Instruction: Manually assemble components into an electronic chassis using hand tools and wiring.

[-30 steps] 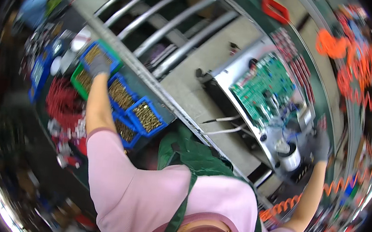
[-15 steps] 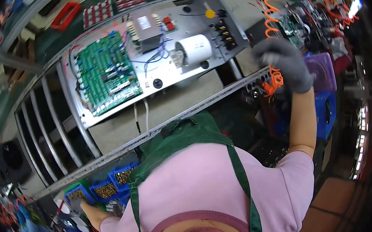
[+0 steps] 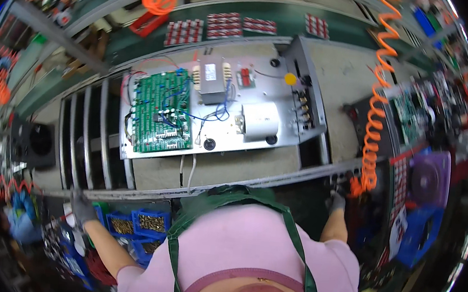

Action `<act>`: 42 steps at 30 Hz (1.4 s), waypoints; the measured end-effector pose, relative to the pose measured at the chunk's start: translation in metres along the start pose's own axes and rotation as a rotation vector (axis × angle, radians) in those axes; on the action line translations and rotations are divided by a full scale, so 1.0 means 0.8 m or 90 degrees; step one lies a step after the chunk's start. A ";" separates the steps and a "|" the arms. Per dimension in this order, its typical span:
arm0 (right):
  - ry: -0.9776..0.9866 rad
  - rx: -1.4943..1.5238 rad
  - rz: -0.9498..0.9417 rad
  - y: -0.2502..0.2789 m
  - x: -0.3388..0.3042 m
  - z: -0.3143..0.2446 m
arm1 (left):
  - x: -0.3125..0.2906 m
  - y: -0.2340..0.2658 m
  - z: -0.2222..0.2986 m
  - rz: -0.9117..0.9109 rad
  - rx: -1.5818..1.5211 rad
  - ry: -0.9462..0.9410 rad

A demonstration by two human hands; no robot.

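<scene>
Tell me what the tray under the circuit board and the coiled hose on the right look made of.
Tray: looks like bare sheet metal, a dull silver-grey with folded edges. Coiled hose: probably plastic, bright orange and smooth, holding a springy spiral shape. Circuit board: green, likely laminate.

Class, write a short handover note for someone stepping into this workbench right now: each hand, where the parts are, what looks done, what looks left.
Left hand: gloved, low at the left, beside the blue bins of small brass-coloured parts; whether it holds any is hidden.
Right hand: gloved, at the bench's right edge by the lower end of the orange coiled hose; grip unclear.
Metal chassis lies flat on the bench, with the green circuit board, a grey box and a white cylinder, wires attached.
Done: parts sit in the chassis.
Left: cannot tell which fasteners are missing.
</scene>
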State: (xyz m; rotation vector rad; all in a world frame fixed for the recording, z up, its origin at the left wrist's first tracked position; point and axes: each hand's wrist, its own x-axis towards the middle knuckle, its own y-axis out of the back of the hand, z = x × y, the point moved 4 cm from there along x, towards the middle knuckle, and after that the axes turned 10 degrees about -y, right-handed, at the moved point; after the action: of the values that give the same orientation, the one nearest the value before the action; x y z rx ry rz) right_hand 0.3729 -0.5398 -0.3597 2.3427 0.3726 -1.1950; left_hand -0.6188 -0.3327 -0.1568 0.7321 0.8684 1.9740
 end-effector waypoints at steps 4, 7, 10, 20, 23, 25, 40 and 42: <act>0.119 -0.016 -0.021 0.008 0.066 0.000 | 0.006 -0.040 0.217 0.001 -0.240 -0.312; 0.321 -0.282 0.001 -0.003 0.129 -0.019 | -0.028 -0.083 0.394 -0.196 -1.143 -0.070; 0.434 -0.440 0.094 -0.023 0.070 -0.042 | -0.061 -0.114 0.501 -0.352 -1.284 0.031; 0.424 -0.538 -0.013 -0.023 -0.127 -0.137 | -0.162 -0.192 0.664 -0.757 -0.696 0.009; 0.461 -0.426 -0.103 -0.028 -0.287 -0.196 | -0.198 -0.216 0.708 -0.914 -0.508 -0.245; 0.546 -0.330 -0.228 -0.027 -0.346 -0.227 | -0.224 -0.235 0.732 -0.928 -0.457 -0.521; 0.641 0.415 -0.767 -0.228 -0.590 -0.267 | -0.233 -0.230 0.748 -0.469 -0.434 -0.814; 0.494 0.310 -0.988 -0.270 -0.590 -0.247 | -0.224 -0.226 0.748 -0.447 -0.439 -0.789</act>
State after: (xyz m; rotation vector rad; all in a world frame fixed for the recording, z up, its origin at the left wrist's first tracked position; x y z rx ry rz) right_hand 0.1373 -0.2631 0.0603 2.6856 2.7424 -0.7279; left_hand -0.0021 -0.2333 0.0230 0.8591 -0.3013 0.7783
